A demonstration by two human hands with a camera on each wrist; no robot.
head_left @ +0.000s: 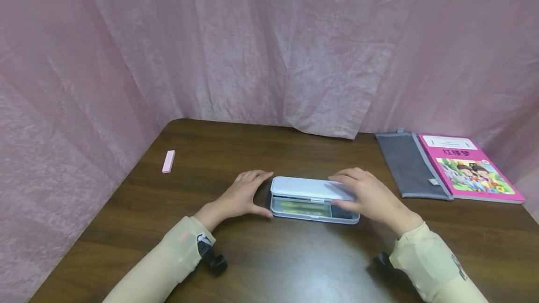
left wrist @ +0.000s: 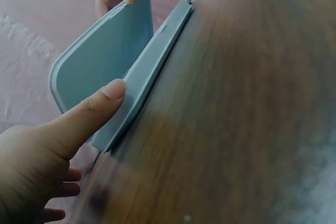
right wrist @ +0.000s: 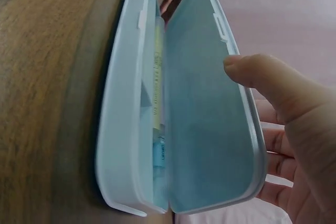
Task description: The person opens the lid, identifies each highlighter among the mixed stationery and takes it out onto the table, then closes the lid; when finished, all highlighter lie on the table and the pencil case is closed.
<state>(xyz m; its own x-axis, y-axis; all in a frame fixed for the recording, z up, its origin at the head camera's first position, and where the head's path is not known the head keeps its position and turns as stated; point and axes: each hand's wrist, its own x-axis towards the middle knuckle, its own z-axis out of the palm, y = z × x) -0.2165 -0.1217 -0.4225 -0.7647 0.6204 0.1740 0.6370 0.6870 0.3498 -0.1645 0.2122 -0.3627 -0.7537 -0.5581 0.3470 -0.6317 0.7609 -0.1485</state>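
A pale blue pencil case point(head_left: 315, 218) lies on the table with its lid point(head_left: 301, 186) partly raised. My right hand point(head_left: 372, 198) pinches the lid near its right end, thumb point(right wrist: 252, 69) at the front edge and fingers behind. My left hand point(head_left: 242, 195) spans the case's left end with its fingers spread. Its thumb point(left wrist: 97, 108) lies against the front wall of the base point(left wrist: 144, 69); the index fingertip is hidden in the left wrist view. Inside are a yellow-labelled pen-like stick point(right wrist: 157, 77) and a small blue item point(right wrist: 158, 153).
A pink-and-white bar point(head_left: 168, 161) lies at the table's left. At the right, a grey pouch point(head_left: 412, 165) sits beside a pink picture-covered book point(head_left: 471, 167). Pink curtains point(head_left: 269, 50) hang behind the brown table point(head_left: 269, 265).
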